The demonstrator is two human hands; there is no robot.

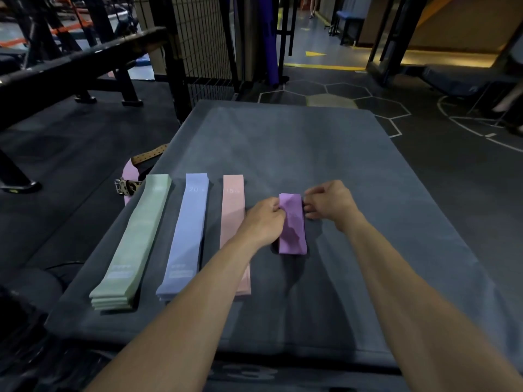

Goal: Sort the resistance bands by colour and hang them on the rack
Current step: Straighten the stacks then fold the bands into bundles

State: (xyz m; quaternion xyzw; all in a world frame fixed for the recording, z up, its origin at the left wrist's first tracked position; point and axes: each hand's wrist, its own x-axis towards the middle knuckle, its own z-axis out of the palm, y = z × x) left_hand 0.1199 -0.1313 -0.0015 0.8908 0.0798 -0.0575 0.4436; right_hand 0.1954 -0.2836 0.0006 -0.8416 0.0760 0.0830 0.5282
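Three piles of flat bands lie side by side on a dark grey mat (283, 142): a green pile (133, 241) at the left, a blue pile (186, 236) beside it, and a pink pile (233, 216) partly under my left forearm. To their right lies a shorter, crumpled purple band (293, 224). My left hand (264, 219) pinches its upper left edge. My right hand (331, 203) pinches its upper right edge. Both hands sit at the band's far end.
A pink strap and a brown studded belt with a buckle (133, 176) lie off the mat's left edge. A black bench (70, 60) and a wire mesh rack (198, 38) stand behind at the left. Hexagon-marked floor (353, 100) extends beyond the mat.
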